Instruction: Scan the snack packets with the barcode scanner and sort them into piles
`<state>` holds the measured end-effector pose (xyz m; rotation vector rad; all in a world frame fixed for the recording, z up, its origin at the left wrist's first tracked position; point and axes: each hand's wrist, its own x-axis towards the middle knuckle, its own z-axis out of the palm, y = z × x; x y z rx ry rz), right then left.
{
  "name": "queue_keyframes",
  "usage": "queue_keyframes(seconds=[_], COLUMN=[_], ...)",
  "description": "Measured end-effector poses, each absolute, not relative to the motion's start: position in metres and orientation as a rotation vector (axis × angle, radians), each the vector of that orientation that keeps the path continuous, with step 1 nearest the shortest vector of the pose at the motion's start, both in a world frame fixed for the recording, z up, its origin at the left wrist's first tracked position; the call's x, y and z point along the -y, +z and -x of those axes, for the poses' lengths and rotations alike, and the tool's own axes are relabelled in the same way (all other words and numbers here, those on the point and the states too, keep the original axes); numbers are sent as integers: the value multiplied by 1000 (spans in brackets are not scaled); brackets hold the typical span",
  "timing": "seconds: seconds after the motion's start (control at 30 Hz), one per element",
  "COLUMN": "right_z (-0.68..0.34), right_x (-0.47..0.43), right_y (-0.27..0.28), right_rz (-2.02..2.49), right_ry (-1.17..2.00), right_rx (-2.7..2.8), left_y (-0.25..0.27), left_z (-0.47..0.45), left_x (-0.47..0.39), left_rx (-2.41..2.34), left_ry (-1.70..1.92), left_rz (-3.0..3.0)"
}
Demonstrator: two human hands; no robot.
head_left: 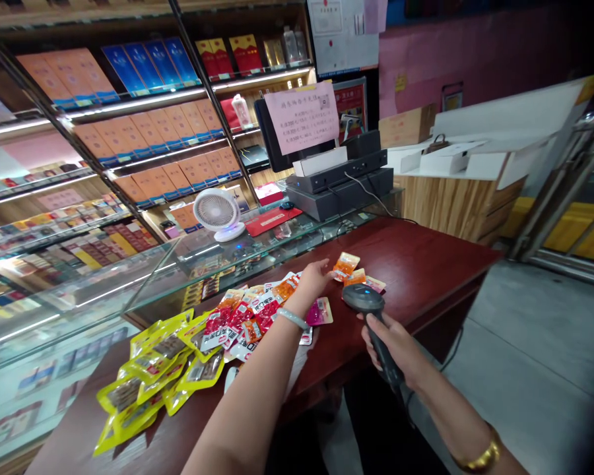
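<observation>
My right hand (393, 346) is wrapped round the handle of a black barcode scanner (363, 300), its head tilted over the table. My left hand (314, 278) reaches across the table with fingers stretched out. Its fingertips are close to an orange snack packet (346, 264); whether they touch it I cannot tell. Under that packet and the scanner head lie more small packets (376, 284). Beneath my left forearm spreads a pile of red, white and orange snack packets (257, 310), with a purple packet (321, 311) at its right. Yellow snack bags (153, 359) are heaped further left.
The dark red table (426, 247) adjoins a glass display counter (178, 264) bearing a white fan (218, 211), a red folder (272, 220) and a black cash drawer (341, 191). A monitor with a pink sign (301, 119) stands behind. Boxed goods fill the shelves (148, 138).
</observation>
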<state>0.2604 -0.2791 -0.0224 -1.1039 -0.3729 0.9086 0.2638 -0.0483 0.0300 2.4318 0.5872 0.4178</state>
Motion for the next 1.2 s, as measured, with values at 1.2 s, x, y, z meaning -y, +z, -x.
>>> queue_keyframes(seconds=[1.2], right_z=[-247], right_x=[265], right_y=[-27], right_rz=[1222], right_ry=[911], right_rx=[392], left_y=[5], left_z=[-239], left_x=[53], left_rx=[-636], left_ry=[496], left_rz=[-2447])
